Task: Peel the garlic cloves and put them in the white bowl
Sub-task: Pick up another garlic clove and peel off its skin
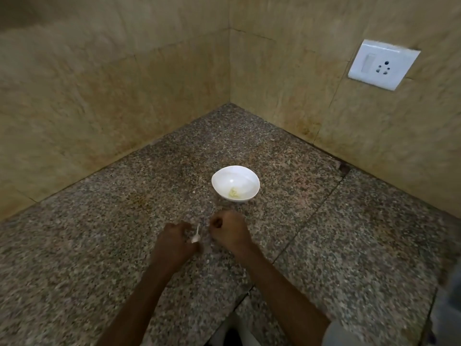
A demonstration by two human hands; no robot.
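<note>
on the granite counter (324, 245), just short of the white bowl (250, 177) toward its back corner, keep your left hand (174, 237) pinched firm on the garlic clove (196, 238) and let your curled right hand (228, 231), its grip unclear in the blur, strip skin away lengthwise.

logging colours and patterns at the counter corner
the bowl (235, 176) is showing plain white, the peeled cloves (233, 193) in it reading pale yellow-green. the counter (119, 236) is showing a fine speckle of grey, brown and black. the wall tiles (99, 83) are showing mottled beige-tan with orange-brown blotches near the base. the socket plate (384, 64) is reading white with dark holes. the garlic scrap (196, 237) is showing off-white.
</note>
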